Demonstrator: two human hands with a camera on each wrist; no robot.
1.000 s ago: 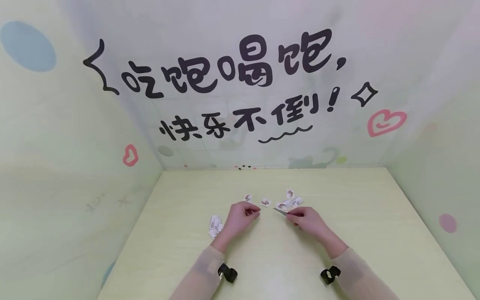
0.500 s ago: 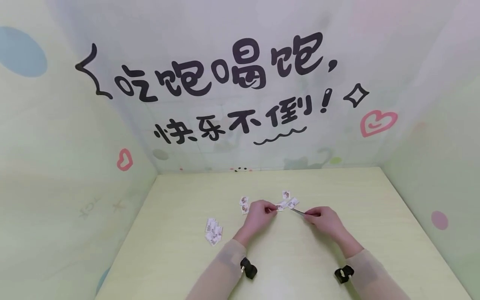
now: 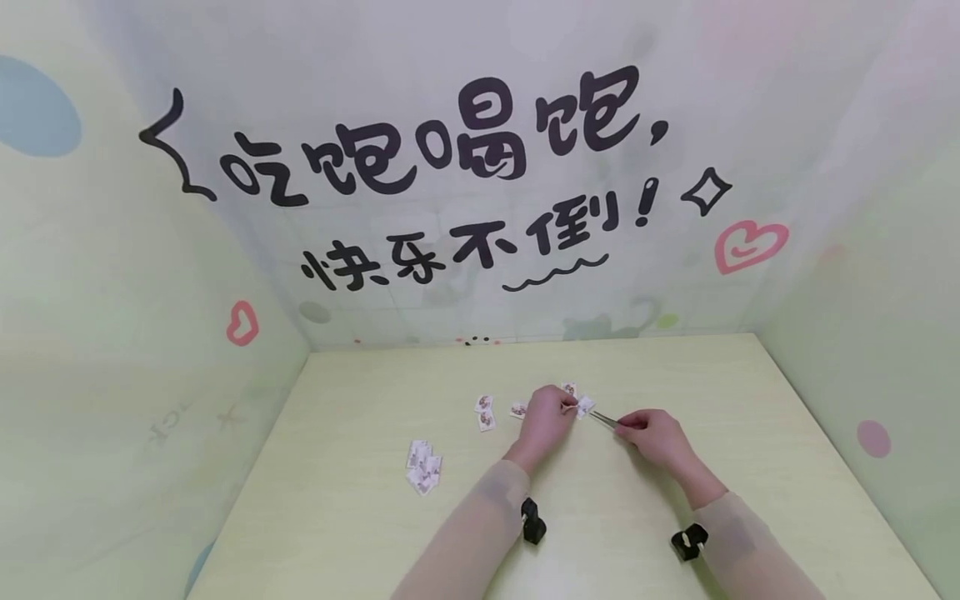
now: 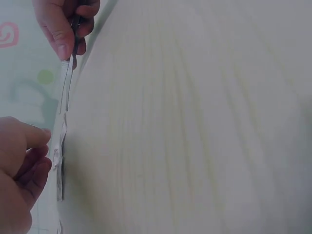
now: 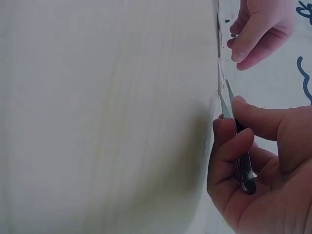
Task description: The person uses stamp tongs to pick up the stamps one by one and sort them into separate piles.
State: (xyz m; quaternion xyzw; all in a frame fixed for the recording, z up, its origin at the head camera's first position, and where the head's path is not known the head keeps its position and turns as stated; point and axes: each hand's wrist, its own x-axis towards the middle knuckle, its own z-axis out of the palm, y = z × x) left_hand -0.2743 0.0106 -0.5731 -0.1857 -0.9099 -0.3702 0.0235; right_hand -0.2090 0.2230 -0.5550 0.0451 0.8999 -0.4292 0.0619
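Observation:
My right hand (image 3: 656,435) holds a pair of metal tweezers (image 3: 604,418), its tips apart and pointing left at a small cluster of printed paper pieces (image 3: 585,406). In the right wrist view the tweezers (image 5: 246,175) lie between thumb and curled fingers, with nothing visible between their tips. My left hand (image 3: 546,421) is at the same cluster, its fingertips bent close to the paper. In the left wrist view a gap shows between its thumb and finger, beside paper edges (image 4: 60,165). Whether it pinches a piece is unclear. The hand covers part of the cluster.
One printed piece (image 3: 517,410) lies just left of my left hand. Farther left are two more printed pieces (image 3: 486,419), one above the other. An overlapping pile of paper pieces (image 3: 423,468) lies nearer on the pale table (image 3: 337,517). Walls enclose the table's back and sides.
My left hand has moved right, from beside the two left pieces to the cluster. My right hand, still gripping the tweezers, has shifted right from the cluster. The head view has turned slightly.

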